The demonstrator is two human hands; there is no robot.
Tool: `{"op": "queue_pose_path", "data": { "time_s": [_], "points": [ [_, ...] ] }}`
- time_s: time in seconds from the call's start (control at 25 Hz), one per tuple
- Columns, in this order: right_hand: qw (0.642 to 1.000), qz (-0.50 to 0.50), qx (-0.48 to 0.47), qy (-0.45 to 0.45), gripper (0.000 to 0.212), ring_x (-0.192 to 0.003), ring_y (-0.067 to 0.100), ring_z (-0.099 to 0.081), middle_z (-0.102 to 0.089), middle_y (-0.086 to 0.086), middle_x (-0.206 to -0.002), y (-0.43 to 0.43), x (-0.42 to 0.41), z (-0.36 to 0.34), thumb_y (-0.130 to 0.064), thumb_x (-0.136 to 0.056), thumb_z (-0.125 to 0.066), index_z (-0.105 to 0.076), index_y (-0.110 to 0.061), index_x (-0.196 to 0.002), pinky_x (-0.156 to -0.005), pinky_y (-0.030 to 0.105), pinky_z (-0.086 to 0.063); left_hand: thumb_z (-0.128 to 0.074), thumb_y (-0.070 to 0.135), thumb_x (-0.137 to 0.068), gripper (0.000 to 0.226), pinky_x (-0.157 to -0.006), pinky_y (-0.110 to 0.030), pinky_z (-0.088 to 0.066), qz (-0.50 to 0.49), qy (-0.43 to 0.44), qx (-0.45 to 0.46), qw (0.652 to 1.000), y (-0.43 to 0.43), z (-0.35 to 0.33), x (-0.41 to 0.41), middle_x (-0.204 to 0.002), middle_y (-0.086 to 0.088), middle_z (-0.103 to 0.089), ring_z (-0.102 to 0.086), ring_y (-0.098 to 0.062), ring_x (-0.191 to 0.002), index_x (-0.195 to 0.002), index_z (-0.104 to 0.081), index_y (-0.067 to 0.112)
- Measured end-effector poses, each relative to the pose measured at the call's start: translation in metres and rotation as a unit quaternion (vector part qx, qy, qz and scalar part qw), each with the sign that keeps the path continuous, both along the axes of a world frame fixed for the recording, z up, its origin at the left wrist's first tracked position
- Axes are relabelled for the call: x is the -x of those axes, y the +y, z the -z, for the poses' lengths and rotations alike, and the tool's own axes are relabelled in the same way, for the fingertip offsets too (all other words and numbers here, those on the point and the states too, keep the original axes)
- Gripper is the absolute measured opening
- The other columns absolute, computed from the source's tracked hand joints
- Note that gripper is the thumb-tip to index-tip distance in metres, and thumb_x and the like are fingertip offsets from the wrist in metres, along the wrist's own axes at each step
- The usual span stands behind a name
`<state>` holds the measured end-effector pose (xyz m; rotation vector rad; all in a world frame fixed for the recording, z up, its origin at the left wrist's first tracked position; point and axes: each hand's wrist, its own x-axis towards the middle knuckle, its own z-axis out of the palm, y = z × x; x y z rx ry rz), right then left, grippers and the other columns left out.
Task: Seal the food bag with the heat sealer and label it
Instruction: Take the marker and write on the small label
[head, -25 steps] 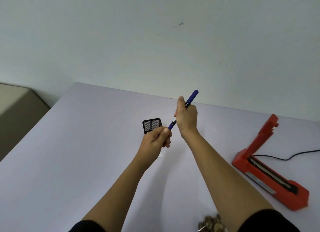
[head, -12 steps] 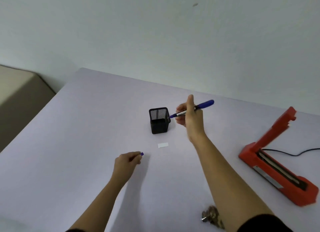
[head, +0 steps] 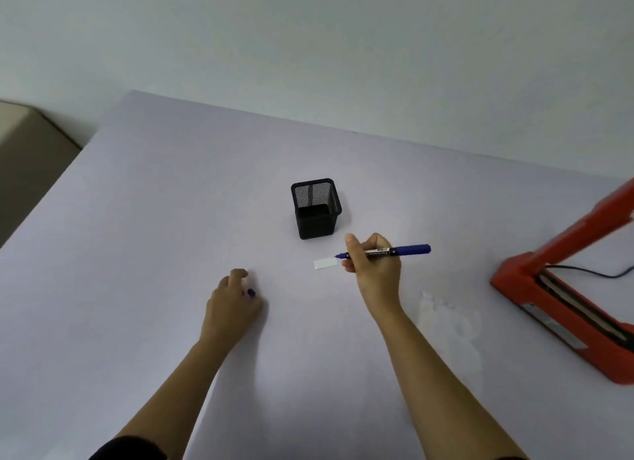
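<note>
Blue marker (head: 411,249) lies nearly level, right of frame centre, its tip pointing left at the white label (head: 325,263); the right hand (head: 375,271) has its fingers clamped round it. Lower left, the left hand (head: 233,305) pinches its cap (head: 251,292) against the surface (head: 154,219).

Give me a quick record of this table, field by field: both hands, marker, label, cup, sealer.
left hand: curled on the cap, low at the table
right hand: grips the marker, uncapped, tip at the label's right end
label: small white strip, flat, just in front of the cup
cup: black mesh, upright, nothing seen in it
sealer: red, far right, arm raised, cord attached
</note>
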<state>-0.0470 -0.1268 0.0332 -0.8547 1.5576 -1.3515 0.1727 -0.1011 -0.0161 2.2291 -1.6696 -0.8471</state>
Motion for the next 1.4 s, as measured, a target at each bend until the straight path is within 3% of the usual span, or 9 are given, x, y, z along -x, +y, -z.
{"op": "queue_pose_path", "data": {
  "time_s": [0.08, 0.12, 0.24, 0.32, 0.44, 0.6, 0.96, 1.24, 1.4],
  "points": [
    [0.999, 0.024, 0.023, 0.002, 0.035, -0.048, 0.009, -0.064, -0.057, 0.000, -0.050, -0.003, 0.000, 0.009, -0.014, -0.082, -0.070, -0.043, -0.012, -0.059, -0.048, 0.017, -0.050, -0.065, 0.014, -0.082, 0.044, -0.070, -0.029, -0.042, -0.046, 0.019, 0.099, 0.994, 0.009, -0.006, 0.004, -0.109, -0.008, -0.050, -0.052, -0.022, -0.086, -0.122, -0.049, 0.008],
    [0.999, 0.035, 0.033, 0.013, 0.034, -0.048, 0.010, -0.064, -0.056, 0.002, -0.051, -0.004, -0.001, 0.016, -0.013, -0.081, -0.070, -0.043, -0.012, -0.059, -0.047, 0.019, -0.051, -0.065, 0.012, -0.082, 0.038, -0.066, -0.023, -0.042, -0.039, 0.027, 0.170, 0.984, 0.012, -0.009, 0.009, -0.105, -0.008, -0.052, -0.052, -0.018, -0.082, -0.117, -0.053, 0.005],
    [0.998, 0.035, 0.046, 0.037, 0.032, -0.053, 0.013, -0.067, -0.058, -0.003, -0.051, -0.011, -0.006, 0.041, -0.013, -0.083, -0.068, -0.045, -0.013, -0.060, -0.053, 0.031, -0.054, -0.059, 0.018, -0.085, 0.017, -0.064, -0.005, -0.040, 0.095, 0.043, 0.256, 0.961, 0.011, 0.003, 0.031, -0.089, -0.004, -0.061, -0.053, -0.007, -0.069, -0.094, -0.066, 0.005],
    [0.999, 0.027, 0.037, 0.029, 0.030, -0.054, 0.011, -0.066, -0.061, -0.007, -0.052, -0.016, -0.010, 0.060, -0.013, -0.084, -0.066, -0.047, -0.013, -0.062, -0.055, 0.034, -0.055, -0.063, 0.017, -0.086, 0.015, -0.070, -0.004, -0.040, 0.155, 0.054, 0.232, 0.959, 0.001, 0.022, 0.046, -0.090, -0.005, -0.064, -0.059, -0.010, -0.071, -0.094, -0.070, 0.006],
    [0.998, 0.022, 0.045, 0.041, 0.035, -0.048, 0.010, -0.063, -0.056, -0.008, -0.049, -0.029, -0.012, 0.080, -0.015, -0.084, -0.067, -0.044, -0.018, -0.058, -0.049, 0.031, -0.052, -0.066, 0.017, -0.086, 0.023, -0.079, -0.021, -0.046, 0.126, 0.060, 0.177, 0.974, -0.020, 0.043, 0.062, -0.100, -0.008, -0.063, -0.062, -0.020, -0.087, -0.107, -0.069, 0.007],
    [0.988, -0.017, 0.102, 0.110, 0.032, -0.046, 0.027, -0.060, -0.051, 0.001, -0.046, -0.040, -0.019, 0.091, -0.035, -0.079, -0.060, -0.040, -0.027, -0.055, -0.045, 0.029, -0.046, -0.067, 0.032, -0.084, 0.035, -0.081, -0.033, -0.047, 0.125, 0.032, 0.162, 0.978, -0.039, 0.056, 0.069, -0.102, -0.006, -0.060, -0.056, -0.021, -0.093, -0.113, -0.067, 0.012],
    [0.983, -0.007, 0.133, 0.129, 0.030, -0.045, 0.010, -0.051, -0.053, -0.014, -0.049, -0.044, -0.021, 0.108, -0.027, -0.080, -0.057, -0.039, -0.024, -0.056, -0.046, 0.013, -0.040, -0.069, 0.043, -0.079, 0.030, -0.080, -0.029, -0.029, 0.110, 0.014, 0.159, 0.981, -0.046, 0.054, 0.070, -0.102, 0.002, -0.057, -0.053, -0.015, -0.097, -0.105, -0.070, 0.029],
    [0.982, 0.005, 0.130, 0.139, 0.036, -0.042, 0.003, -0.045, -0.051, -0.015, -0.047, -0.045, -0.020, 0.113, -0.018, -0.080, -0.059, -0.035, -0.029, -0.055, -0.046, 0.010, -0.036, -0.068, 0.040, -0.081, 0.022, -0.083, -0.026, -0.022, 0.089, 0.032, 0.100, 0.990, -0.052, 0.049, 0.075, -0.107, 0.010, -0.053, -0.046, -0.009, -0.105, -0.101, -0.068, 0.032],
    [0.982, 0.007, 0.134, 0.130, 0.031, -0.041, 0.005, -0.043, -0.049, -0.012, -0.047, -0.044, -0.020, 0.112, -0.030, -0.078, -0.056, -0.035, -0.030, -0.055, -0.045, 0.013, -0.037, -0.067, 0.039, -0.082, 0.009, -0.082, -0.028, -0.021, 0.075, 0.058, 0.065, 0.993, -0.056, 0.044, 0.077, -0.099, 0.017, -0.049, -0.043, -0.009, -0.103, -0.089, -0.064, 0.035]
  ]
}}
